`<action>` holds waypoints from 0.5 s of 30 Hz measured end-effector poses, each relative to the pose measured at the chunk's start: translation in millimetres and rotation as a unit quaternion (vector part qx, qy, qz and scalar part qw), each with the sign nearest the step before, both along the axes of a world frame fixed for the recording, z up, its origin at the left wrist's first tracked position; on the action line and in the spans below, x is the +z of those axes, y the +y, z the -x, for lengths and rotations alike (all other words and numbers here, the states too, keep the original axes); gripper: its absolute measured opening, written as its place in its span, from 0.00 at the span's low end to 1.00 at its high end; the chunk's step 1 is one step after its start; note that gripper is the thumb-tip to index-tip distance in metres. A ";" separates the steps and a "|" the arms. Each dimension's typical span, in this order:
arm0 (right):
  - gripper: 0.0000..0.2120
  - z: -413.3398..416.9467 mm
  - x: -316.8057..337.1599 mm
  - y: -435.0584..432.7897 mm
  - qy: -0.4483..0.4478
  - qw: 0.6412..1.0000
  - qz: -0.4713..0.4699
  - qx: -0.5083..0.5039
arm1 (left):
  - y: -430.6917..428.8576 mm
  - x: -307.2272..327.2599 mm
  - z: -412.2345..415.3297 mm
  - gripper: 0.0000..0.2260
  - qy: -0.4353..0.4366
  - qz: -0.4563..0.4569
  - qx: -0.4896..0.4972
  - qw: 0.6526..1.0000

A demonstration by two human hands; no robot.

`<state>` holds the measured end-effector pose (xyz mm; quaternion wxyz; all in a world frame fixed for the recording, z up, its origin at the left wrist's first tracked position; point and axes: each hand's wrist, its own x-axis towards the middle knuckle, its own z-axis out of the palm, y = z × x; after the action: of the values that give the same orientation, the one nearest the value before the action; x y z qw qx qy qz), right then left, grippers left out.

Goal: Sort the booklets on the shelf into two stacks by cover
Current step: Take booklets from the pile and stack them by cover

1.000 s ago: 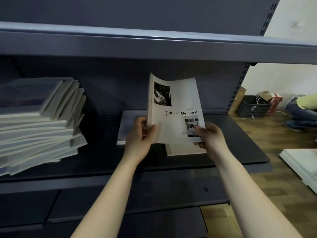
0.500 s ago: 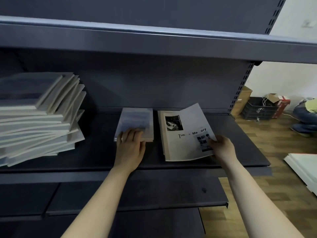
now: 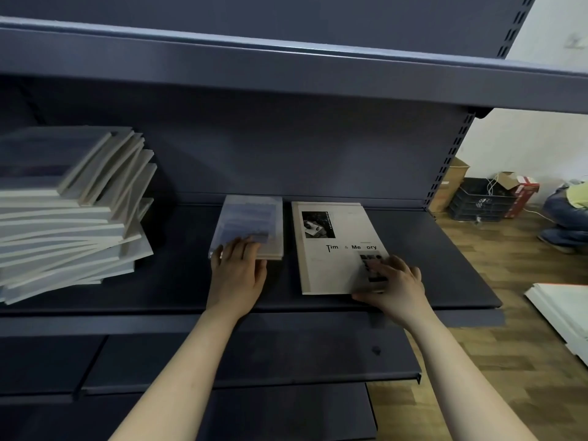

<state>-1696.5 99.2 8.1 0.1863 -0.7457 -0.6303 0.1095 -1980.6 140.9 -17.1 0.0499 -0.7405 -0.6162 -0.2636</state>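
A dark metal shelf (image 3: 178,281) spans the view, with wooden floor past its right end. Right of the middle, near the front edge, a white-covered booklet (image 3: 331,268) lies flat (its title only partly legible). The right hand (image 3: 397,284) rests on its near right corner, fingers spread and nearly straight, gripping nothing. Just to the left, apart from it, sits a low stack of blue-covered booklets (image 3: 251,218). The left hand (image 3: 237,278) lies flat on its near edge, fingers extended. A tall, skewed pile of booklets (image 3: 70,218) fills the shelf's left end. A black crate (image 3: 480,198) stands by the far wall.
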 end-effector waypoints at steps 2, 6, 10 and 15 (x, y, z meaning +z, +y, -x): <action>0.31 -0.9 -2.0 3.0 -0.002 1.000 -0.013 -0.006 | -0.3 -0.2 0.2 0.16 0.002 0.001 0.003 1.000; 0.30 1.6 -2.2 9.6 0.011 1.000 -0.017 -0.013 | -0.4 -0.4 1.1 0.16 0.006 0.005 0.009 1.000; 0.29 1.9 -0.1 14.4 0.020 1.000 -0.013 -0.011 | 0.1 -0.9 0.9 0.16 0.006 0.009 0.013 1.000; 0.31 -0.1 -3.3 20.6 0.009 0.999 -0.024 -0.021 | -0.1 -1.5 1.0 0.17 0.008 0.012 0.019 1.000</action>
<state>-1696.4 119.8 4.7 0.2120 -0.7530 -0.6152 0.0975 -1981.6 140.8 -18.7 0.0511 -0.7315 -0.6325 -0.2495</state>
